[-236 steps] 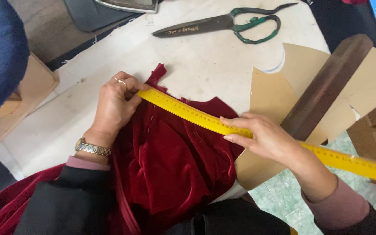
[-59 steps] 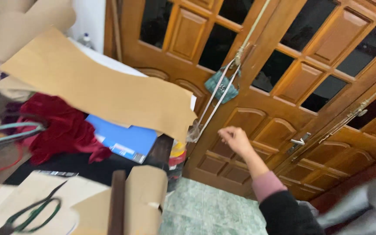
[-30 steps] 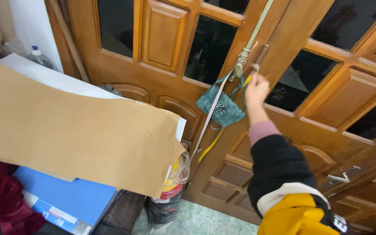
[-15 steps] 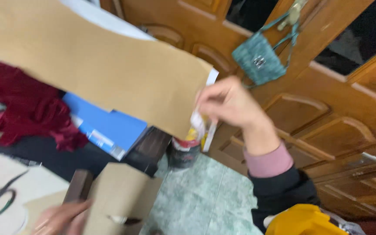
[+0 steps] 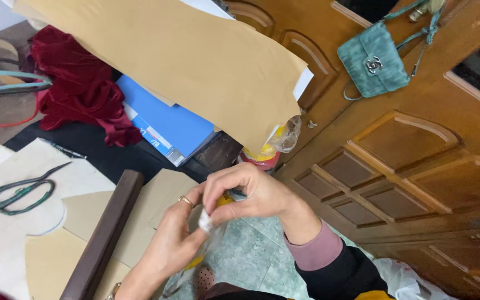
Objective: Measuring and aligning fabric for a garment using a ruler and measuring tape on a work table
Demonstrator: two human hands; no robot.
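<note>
My left hand (image 5: pixel 176 236), with a ring on one finger, and my right hand (image 5: pixel 251 191), in a pink cuff and black sleeve, meet in front of me. Together they pinch a yellow tape measure (image 5: pixel 224 199), whose white end (image 5: pixel 205 221) sits between the fingertips. More of the yellow tape shows below my left hand. The hands hover over the edge of the worktable and the green tiled floor (image 5: pixel 254 261).
A dark wooden bar (image 5: pixel 104 236) lies on tan cardboard pieces (image 5: pixel 143 203); green-handled scissors (image 5: pixel 20 191) lie to the left. Behind are red velvet cloth (image 5: pixel 79 89), blue folders (image 5: pixel 168 122) and a large brown paper sheet (image 5: pixel 195 61). A teal handbag (image 5: pixel 373 61) hangs on the wooden door.
My right hand has come down from the door handle to the table edge. My left hand has risen to meet it, and both now hold the tape measure. The view has tilted downward.
</note>
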